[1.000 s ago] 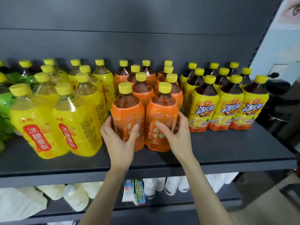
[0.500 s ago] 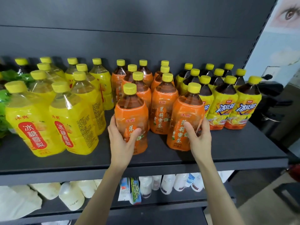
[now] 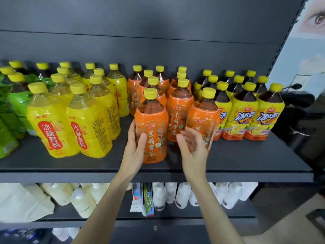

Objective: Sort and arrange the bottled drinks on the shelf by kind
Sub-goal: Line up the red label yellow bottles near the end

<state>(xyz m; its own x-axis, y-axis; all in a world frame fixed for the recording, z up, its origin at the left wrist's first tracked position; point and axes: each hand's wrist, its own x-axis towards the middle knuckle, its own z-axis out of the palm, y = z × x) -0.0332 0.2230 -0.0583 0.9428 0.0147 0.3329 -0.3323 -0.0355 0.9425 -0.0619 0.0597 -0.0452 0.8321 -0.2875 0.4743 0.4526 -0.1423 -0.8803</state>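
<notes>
On the dark shelf [image 3: 246,155] bottled drinks stand grouped by kind, all with yellow caps. The orange-label tea bottles [image 3: 179,110] fill the middle. My left hand [image 3: 133,152] grips the front orange bottle [image 3: 154,124] from its left side, thumb across the label. My right hand [image 3: 191,147] is blurred with loosely spread fingers, just in front of the rightmost orange bottle [image 3: 204,113] and holding nothing. That bottle stands against the iced-tea bottles [image 3: 244,117].
Yellow pear-drink bottles [image 3: 51,120] stand at the left, green-label bottles [image 3: 15,103] at the far left. The lower shelf holds white bottles [image 3: 181,194] and bags. Bare shelf shows along the front edge, right of my hands.
My right hand slid one orange bottle rightward up to the iced-tea group, then let go and drew back left. My left hand kept its hold on the front orange bottle.
</notes>
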